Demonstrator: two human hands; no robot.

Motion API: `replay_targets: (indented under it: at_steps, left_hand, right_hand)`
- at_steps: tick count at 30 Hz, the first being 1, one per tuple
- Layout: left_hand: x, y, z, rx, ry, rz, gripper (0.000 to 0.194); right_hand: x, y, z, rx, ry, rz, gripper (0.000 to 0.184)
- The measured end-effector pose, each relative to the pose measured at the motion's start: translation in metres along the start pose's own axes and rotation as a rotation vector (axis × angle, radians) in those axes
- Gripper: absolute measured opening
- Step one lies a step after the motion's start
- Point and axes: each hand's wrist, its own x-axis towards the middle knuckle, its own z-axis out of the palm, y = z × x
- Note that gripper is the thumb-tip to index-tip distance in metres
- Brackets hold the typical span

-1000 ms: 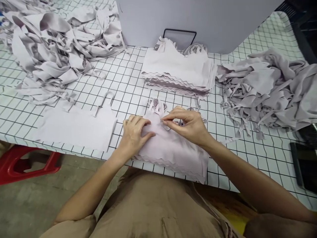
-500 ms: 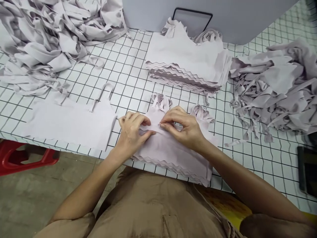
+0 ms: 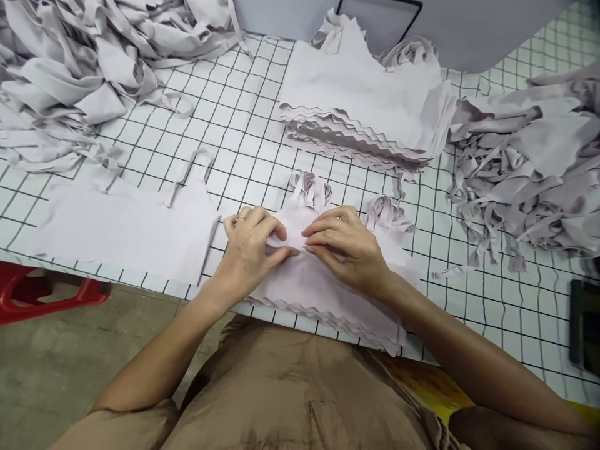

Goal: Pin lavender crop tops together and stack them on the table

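A pale lilac strappy top (image 3: 323, 281) lies in front of me on a layered pile with wavy hems, near the table's front edge. My left hand (image 3: 257, 240) rests on its upper left part, thumb and curled fingers gripping a fold of the fabric. Facing it, my right hand (image 3: 349, 247) pinches a tiny light piece (image 3: 305, 245) between thumb and fingertips, just above the cloth; its exact kind is too small to tell. Bundled straps (image 3: 310, 189) stick up beyond my hands. Left of them, another pale top (image 3: 126, 231) lies flat with its straps laid out.
A stack of similar tops (image 3: 351, 100) sits farther back, against a grey panel (image 3: 290, 25). Tangled heaps of garments lie at left (image 3: 79, 81) and right (image 3: 529, 169). A dark device (image 3: 584, 325) is at the right edge, a red stool (image 3: 60, 294) below left.
My right hand has shifted slightly down, its fingers now straighter around the tiny piece. The left hand stays at the fold. The camera view has tilted a little.
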Motion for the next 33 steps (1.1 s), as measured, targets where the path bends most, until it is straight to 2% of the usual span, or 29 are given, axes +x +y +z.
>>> replay_targets:
  at_steps: [8, 13, 20, 27, 33]
  left_hand:
    - [0.001, 0.001, -0.002, 0.086, 0.021, 0.001, 0.015]
    - [0.002, 0.001, -0.003, 0.052, -0.041, 0.042, 0.01]
    - [-0.001, -0.002, 0.008, -0.042, 0.11, 0.109, 0.007]
    - [-0.002, -0.007, 0.015, -0.063, 0.111, 0.128, 0.003]
    - [-0.002, -0.009, 0.019, -0.045, 0.186, 0.227, 0.01]
  right_hand:
    - [-0.005, 0.004, 0.003, -0.04, 0.01, -0.05, 0.011]
    - [-0.007, 0.005, 0.005, -0.046, 0.032, -0.082, 0.012]
    - [0.005, -0.003, 0.004, 0.019, 0.138, -0.031, 0.008]
    - [0.006, 0.002, 0.01, 0.033, 0.095, 0.01, 0.011]
    - [0.006, -0.002, 0.009, 0.102, 0.136, 0.008, 0.01]
